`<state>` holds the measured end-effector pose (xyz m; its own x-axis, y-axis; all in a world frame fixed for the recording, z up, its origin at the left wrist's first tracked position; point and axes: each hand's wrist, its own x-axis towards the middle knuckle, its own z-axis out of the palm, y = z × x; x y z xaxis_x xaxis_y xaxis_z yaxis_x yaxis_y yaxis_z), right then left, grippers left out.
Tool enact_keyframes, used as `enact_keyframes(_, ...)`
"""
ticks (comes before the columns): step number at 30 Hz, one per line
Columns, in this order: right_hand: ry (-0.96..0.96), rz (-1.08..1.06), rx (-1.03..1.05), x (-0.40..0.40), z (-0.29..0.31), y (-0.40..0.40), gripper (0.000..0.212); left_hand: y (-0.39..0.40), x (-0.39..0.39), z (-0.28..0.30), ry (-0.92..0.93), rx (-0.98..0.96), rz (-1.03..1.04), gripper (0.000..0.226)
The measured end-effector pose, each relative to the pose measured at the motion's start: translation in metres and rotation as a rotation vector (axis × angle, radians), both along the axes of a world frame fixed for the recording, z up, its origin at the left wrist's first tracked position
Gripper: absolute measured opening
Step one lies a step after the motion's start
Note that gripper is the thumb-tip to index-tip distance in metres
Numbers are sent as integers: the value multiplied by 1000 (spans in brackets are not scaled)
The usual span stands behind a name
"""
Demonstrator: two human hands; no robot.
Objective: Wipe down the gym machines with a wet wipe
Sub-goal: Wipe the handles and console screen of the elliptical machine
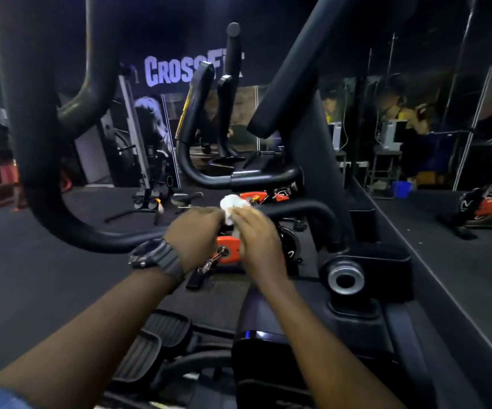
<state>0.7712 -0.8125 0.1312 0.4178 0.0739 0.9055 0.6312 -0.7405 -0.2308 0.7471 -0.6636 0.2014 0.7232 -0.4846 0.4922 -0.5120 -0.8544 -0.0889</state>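
Both hands, left hand (193,231) and right hand (258,236), pinch the bunched wipe (233,205) between them in mid-air, off the machine (312,160). Likely refolding; next, press it onto a handlebar (297,208).

Large pale block-letter sign (179,70) on the dark back wall reading "CROSSFI", its last letters hidden behind black upright machine handles (230,93), no other text legible
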Motion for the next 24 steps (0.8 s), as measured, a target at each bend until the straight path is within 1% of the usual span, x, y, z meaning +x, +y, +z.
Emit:
enact_keyframes(2, 19, -119, 263, 8, -3, -29, 40, -20, 6, -1, 5, -34, -44, 38)
enact_keyframes(4, 61, -212, 585, 18, -1, -55, 35, -36, 11, -2, 1, -20, -61, 40)
enact_keyframes(7, 165, -205, 1186, 35, 9, -64, 33, -49, 22, 0, 11, -6, -44, 40)
enact_keyframes(8, 174, -197, 1326, 38, 12, -61, 34, -49, 24, 1, 14, -2, -48, 42)
enact_keyframes(9, 171, -218, 1393, 41, 14, -56, 36, -47, 24, 1, 12, 1, -55, 45)
enact_keyframes(11, 192, -224, 1449, 35, 20, -37, 39, -39, 22, 1, -5, 17, -58, 47)
enact_keyframes(13, 213, -84, 1534, 40, 8, -6, 40, -30, 17, 3, -10, 19, -56, 45)
enact_keyframes(14, 293, -16, 1562, 77, -25, 11, 38, -26, 14, 6, -6, 11, -52, 42)
enact_keyframes(15, 426, 38, 1551, 122, -67, 28, 34, -21, 10, 8, -1, 12, -42, 40)
enact_keyframes(16, 569, 45, 1548, 149, -99, 44, 30, -16, 7, 10, 5, 24, -29, 39)
enact_keyframes(17, 651, 179, 1550, 157, -115, 66, 24, -8, 4, 13, 13, 38, -9, 39)
enact_keyframes(18, 615, 247, 1522, 142, -112, 75, 12, 1, 1, 15, 20, 53, 13, 37)
enact_keyframes(19, 538, 330, 1510, 107, -94, 73, 14, 10, -2, 18, 26, 66, 29, 35)
enact_keyframes(20, 481, 448, 1572, 55, -54, 70, 28, 21, -5, 19, 28, 78, 49, 32)
enact_keyframes(21, 484, 509, 1655, 31, -19, 67, 34, 32, -8, 21, 27, 92, 71, 31)
enact_keyframes(23, 337, 633, 1886, 20, 9, 55, 37, 51, -16, 24, 46, 92, 117, 30)
enact_keyframes(24, 296, 716, 1903, 19, 10, 59, 39, 56, -18, 25, 64, 73, 123, 29)
